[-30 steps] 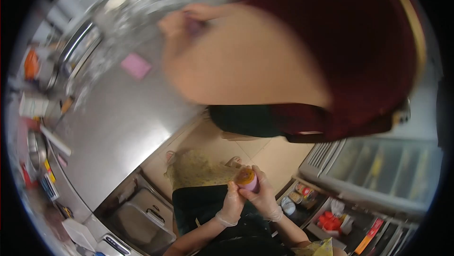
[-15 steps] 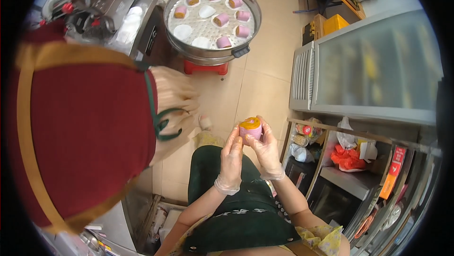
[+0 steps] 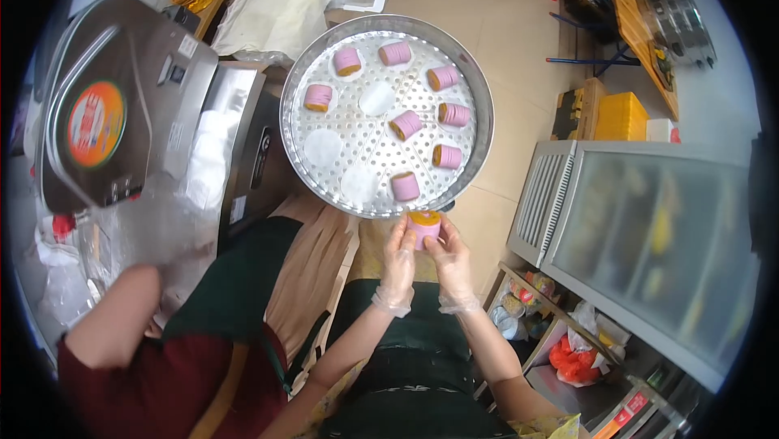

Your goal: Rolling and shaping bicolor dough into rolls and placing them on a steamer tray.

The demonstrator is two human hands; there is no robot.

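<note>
We hold a pink dough roll [image 3: 424, 229] with an orange top between both gloved hands, just below the near rim of the round perforated steamer tray [image 3: 318, 74]. Our left hand [image 3: 400, 264] curls its fingers against the roll's left side; our right hand [image 3: 451, 264] pinches its right side, both closed on it. In the tray lie eight similar pink rolls [image 3: 405, 186] spread mostly along the far and right parts, and three white paper discs [image 3: 323, 147] with nothing on them.
</note>
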